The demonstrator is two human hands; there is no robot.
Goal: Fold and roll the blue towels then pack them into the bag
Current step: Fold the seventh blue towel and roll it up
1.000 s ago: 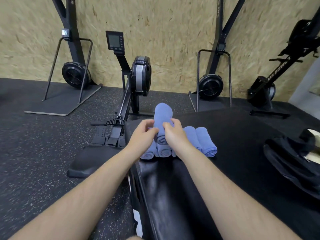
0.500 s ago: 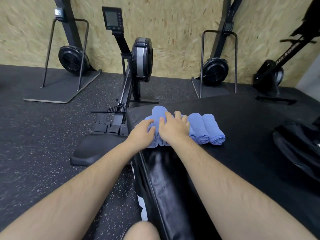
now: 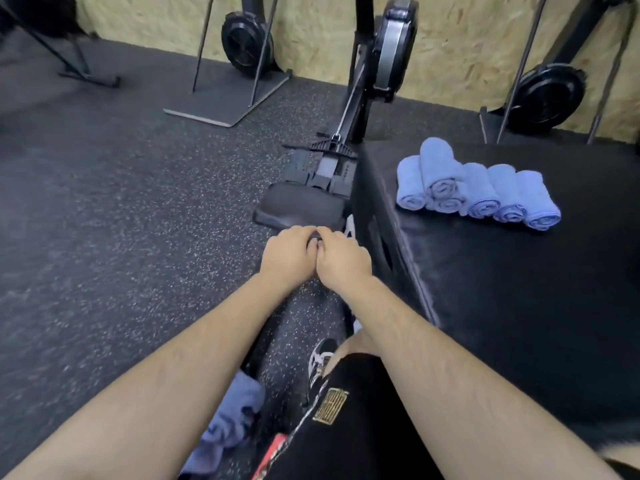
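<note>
Okay, I've got both hands in the middle of the view now. The left hand (image 3: pixel 285 252) and right hand (image 3: pixel 341 259) are pressed knuckle to knuckle, fingers curled in narrow on both, and I see no towel in either. They hang over the speckled floor (image 3: pixel 104 209), just off the left edge of the black padded surface (image 3: pixel 519 299) and just this side of the dark pad (image 3: pixel 298 209) at the near end of the rowing machine (image 3: pixel 349 133).

Over on the surface sit the rolled blue towels (image 3: pixel 481 199), well apart from the hands, near its far left corner. I count five rolls side by side, touching, with their spiral ends facing me. A sixth roll (image 3: pixel 438 171) sits on top, over the two at the left end of the row.

Down low there's one more: a crumpled blue towel (image 3: pixel 232 420), unrolled, lying on the floor. It shows between my left forearm and the black shorts (image 3: pixel 363 427) with the gold patch. A shoe (image 3: pixel 320 358) peeks out just beyond the shorts, under the right forearm.

Behind it all, a chipboard wall (image 3: pixel 311 29) with more machines standing along it.
</note>
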